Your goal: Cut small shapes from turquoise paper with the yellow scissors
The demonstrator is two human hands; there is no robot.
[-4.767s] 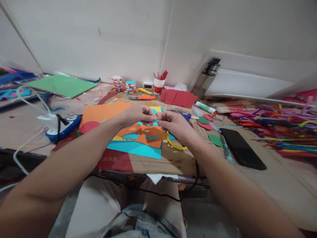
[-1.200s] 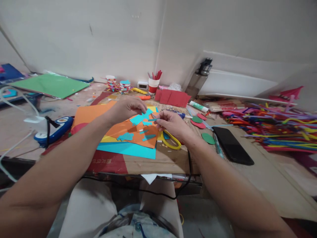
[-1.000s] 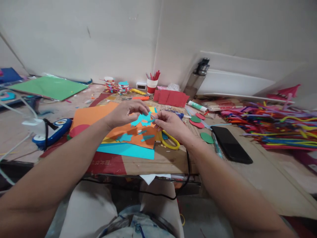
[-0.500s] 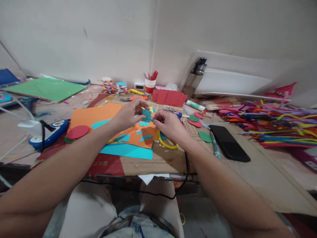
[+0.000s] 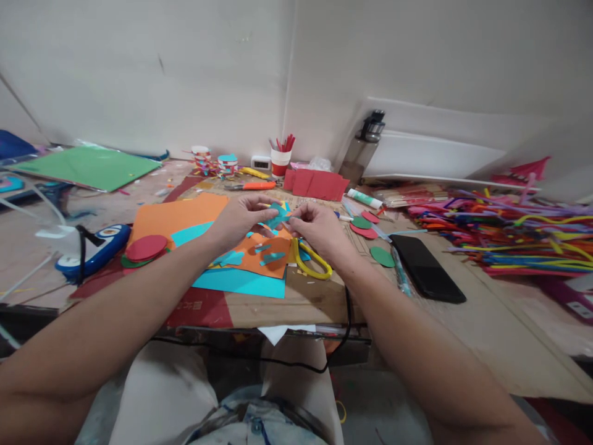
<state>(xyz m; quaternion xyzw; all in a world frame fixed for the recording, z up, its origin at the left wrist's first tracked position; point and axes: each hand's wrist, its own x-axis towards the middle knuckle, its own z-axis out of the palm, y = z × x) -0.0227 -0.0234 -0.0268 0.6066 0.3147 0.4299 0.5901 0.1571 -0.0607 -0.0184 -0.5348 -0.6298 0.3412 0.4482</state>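
Observation:
My left hand (image 5: 241,217) and my right hand (image 5: 315,226) meet above the paper pile, and both pinch a small teal paper piece (image 5: 278,214) held between their fingertips. Under them lies an orange sheet (image 5: 185,213) strewn with teal paper scraps (image 5: 273,256), on top of a larger teal sheet (image 5: 241,282). Yellow-handled scissors (image 5: 312,264) lie on the table just below my right hand.
A black phone (image 5: 426,268) lies right of my hands, beside green and red paper circles (image 5: 370,230) and a glue stick (image 5: 365,198). Coloured pipe cleaners (image 5: 514,238) are piled far right. At left sit a blue device (image 5: 95,250), red circle (image 5: 146,247) and green sheet (image 5: 88,167).
My left hand picked a teal piece from the pile, raised it, and now both hands pinch it together. The view has drifted slightly.

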